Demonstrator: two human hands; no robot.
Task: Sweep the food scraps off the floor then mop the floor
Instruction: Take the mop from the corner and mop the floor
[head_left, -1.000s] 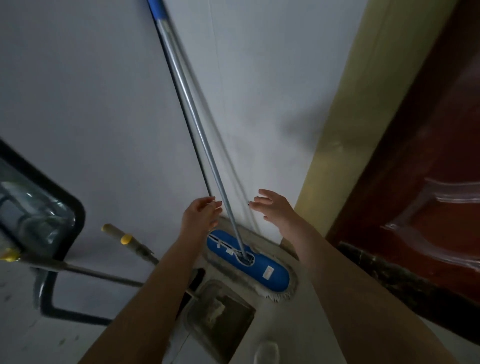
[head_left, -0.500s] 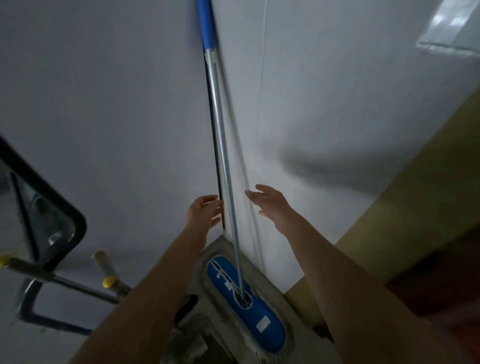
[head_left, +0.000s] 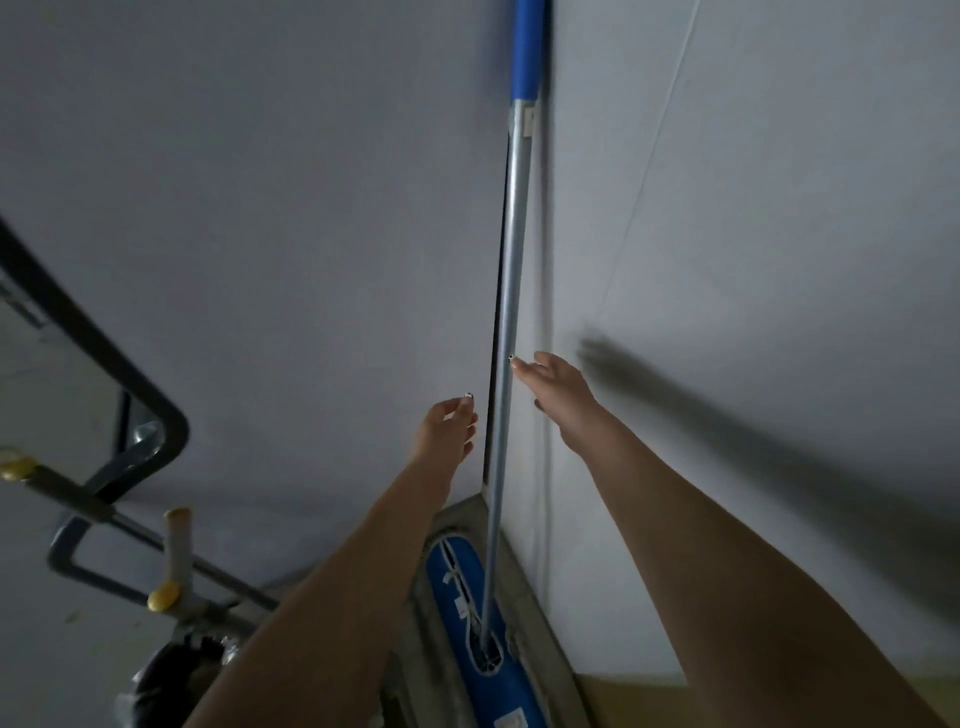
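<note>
Head view: mop pole (head_left: 511, 291) stands upright betw. both hands, blue mop head (head_left: 467, 587) down below them. Left hand (head_left: 447, 426) just left of pole, fingers loosely curled, empty. Right hand (head_left: 556, 384) spread, fingertips at pole; contact unclear.

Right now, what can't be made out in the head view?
Head view only:
- mop handle: top cut off by the upper edge.
- mop head: near end cut off by the bottom edge.
- right hand: blurred, contact with the handle unclear.
- dark bin: blurred, partly behind the left forearm.
</note>
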